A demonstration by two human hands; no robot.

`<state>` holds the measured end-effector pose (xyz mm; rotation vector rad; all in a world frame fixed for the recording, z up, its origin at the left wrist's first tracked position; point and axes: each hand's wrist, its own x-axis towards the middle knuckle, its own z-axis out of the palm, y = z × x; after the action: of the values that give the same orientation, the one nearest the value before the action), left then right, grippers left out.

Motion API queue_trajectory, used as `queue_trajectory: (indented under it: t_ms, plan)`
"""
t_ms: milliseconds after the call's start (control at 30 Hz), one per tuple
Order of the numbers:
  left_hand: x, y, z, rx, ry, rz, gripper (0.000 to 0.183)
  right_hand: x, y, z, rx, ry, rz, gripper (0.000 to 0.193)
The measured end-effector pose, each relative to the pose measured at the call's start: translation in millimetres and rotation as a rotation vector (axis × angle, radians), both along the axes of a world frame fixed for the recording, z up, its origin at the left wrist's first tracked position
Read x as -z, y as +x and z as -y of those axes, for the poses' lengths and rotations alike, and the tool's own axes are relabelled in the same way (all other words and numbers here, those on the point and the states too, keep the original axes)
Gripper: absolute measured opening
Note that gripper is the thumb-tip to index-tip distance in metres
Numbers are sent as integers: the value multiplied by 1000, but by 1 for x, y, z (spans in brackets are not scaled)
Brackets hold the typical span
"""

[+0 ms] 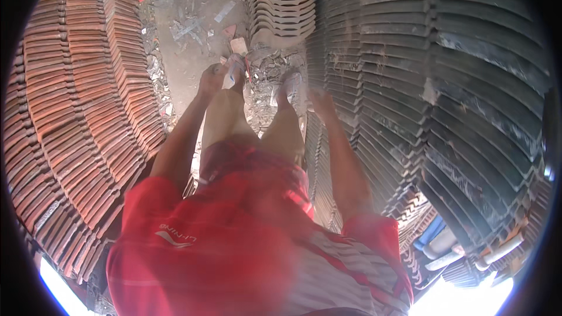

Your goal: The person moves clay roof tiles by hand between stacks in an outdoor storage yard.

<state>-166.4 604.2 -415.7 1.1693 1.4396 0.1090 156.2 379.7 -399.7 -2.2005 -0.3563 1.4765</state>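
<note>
My left hand (214, 75) hangs beside my left thigh, over the debris-strewn ground. Its fingers are loosely bent and a little apart, with nothing visible in them. On the other side, my right hand (321, 103) hangs close to the tall stack of dark grey tiles (386, 90). Some blur softens its fingers; they look loosely apart and I see no object in them. Whether this hand touches the tiles I cannot tell. Left of my left arm rises a big stack of reddish-orange roof tiles (82, 93).
Ahead, a narrow dirt path (187, 41) runs between the stacks, littered with broken shards (266, 70) around my feet. A pile of curved tiles (281, 0) stands at its far end. Blue and pale rolled items (433, 237) lie at the lower right.
</note>
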Motion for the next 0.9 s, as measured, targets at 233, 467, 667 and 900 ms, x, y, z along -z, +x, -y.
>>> queue_trajectory:
  t_ms: [233,467,667,900]
  plan:
    - [121,59,-4,-251,-359,-47,49,191,71,-92,-62,-119,170,64]
    - [285,72,-50,-501,-523,63,38,296,99,-214,62,-27,510,74]
    - [310,126,-90,-598,-567,-104,65,323,104,-214,329,215,350,69]
    - [332,144,-81,-729,-748,-46,55,300,97,-207,346,226,298,61]
